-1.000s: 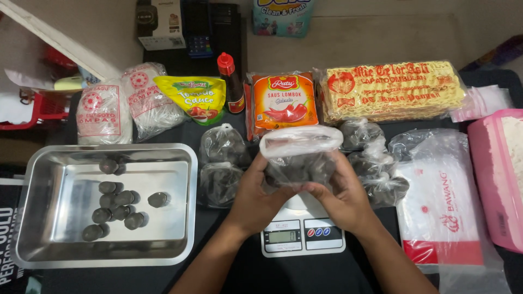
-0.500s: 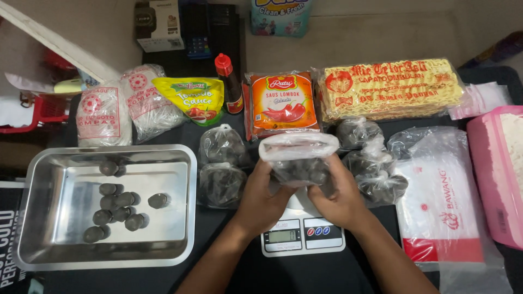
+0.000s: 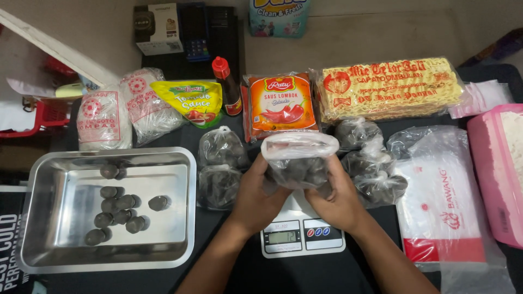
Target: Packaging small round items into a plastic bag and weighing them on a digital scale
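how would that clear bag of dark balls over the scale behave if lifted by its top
Probably floppy: the clear plastic bag is thin film, its open top slumped. It likely sags bottom-heavy, since the dark balls sit low. Both the left hand and right hand cup it underneath.

Even, fairly bright indoor light falls from above, leaving only soft shadows. The steel tray (image 3: 180,218) shows dull sheen on its floor, and the clear plastic bags (image 3: 444,179) at right carry pale glare. Focus is sharp mid-frame; the far corners soften and bend slightly.
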